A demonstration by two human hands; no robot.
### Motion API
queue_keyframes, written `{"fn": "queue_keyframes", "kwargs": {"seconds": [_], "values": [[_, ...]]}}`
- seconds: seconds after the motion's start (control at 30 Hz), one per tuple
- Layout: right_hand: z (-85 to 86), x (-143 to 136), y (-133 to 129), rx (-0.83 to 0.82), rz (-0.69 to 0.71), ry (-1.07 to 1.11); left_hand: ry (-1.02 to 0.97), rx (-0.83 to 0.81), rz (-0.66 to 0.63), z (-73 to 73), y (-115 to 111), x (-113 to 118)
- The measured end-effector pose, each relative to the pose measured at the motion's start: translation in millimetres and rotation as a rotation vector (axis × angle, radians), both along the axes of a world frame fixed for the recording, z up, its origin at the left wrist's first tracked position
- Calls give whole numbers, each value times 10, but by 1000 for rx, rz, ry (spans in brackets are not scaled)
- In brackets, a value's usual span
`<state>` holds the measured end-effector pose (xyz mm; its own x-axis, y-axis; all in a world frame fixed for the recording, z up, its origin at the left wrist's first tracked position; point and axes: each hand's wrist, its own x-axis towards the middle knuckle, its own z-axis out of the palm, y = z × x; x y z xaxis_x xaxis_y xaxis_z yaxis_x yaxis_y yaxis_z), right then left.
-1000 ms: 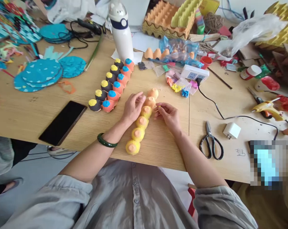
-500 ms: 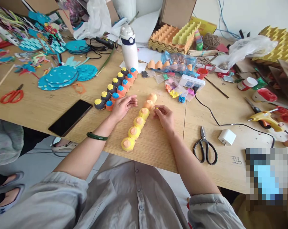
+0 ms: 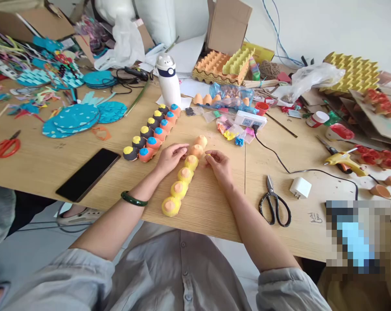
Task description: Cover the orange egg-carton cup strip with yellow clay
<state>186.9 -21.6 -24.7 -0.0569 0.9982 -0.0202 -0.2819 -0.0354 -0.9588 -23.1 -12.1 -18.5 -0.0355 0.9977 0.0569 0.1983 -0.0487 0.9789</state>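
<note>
A strip of egg-carton cups [image 3: 185, 174] runs away from me on the table, the nearer cups coated in yellow around orange tops. Its two far cups are bare orange. My left hand [image 3: 172, 159] is open, fingers loosely stretched at the left side of the strip by the far cups; whether they touch is unclear. On the other side my right hand [image 3: 219, 165] pinches a tiny piece of yellow modelling clay [image 3: 208, 154] between thumb and forefinger, just off the strip. Left of these, two finished-looking strips stand together: black cups with yellow tops [image 3: 146, 131] and orange cups with blue tops [image 3: 159, 133].
A phone [image 3: 88, 174] lies left, black scissors [image 3: 273, 203] and a white charger [image 3: 300, 188] right. Farther back are clay packets [image 3: 236, 131], a power strip [image 3: 251, 120] with its cable, a white bottle [image 3: 169, 86] and egg trays [image 3: 219, 69]. A glue gun [image 3: 346, 162] lies right.
My left hand has moved right, closer to the far cups of the strip. My right hand stays beside the strip with the yellow piece. The camera view has shifted slightly.
</note>
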Motion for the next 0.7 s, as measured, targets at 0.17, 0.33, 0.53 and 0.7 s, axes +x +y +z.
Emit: {"fn": "queue_keyframes", "kwargs": {"seconds": [0.17, 0.33, 0.53, 0.7], "values": [[45, -18, -65, -6, -38, -53, 128, -26, -9, -27, 116, 86], [133, -13, 25, -103, -38, -55, 144, -36, -44, 6, 198, 194], [148, -9, 187, -93, -126, -13, 79, 5, -61, 4, 129, 194], [138, -11, 140, -26, -182, -29, 46, 178, -31, 54, -1, 232]]}}
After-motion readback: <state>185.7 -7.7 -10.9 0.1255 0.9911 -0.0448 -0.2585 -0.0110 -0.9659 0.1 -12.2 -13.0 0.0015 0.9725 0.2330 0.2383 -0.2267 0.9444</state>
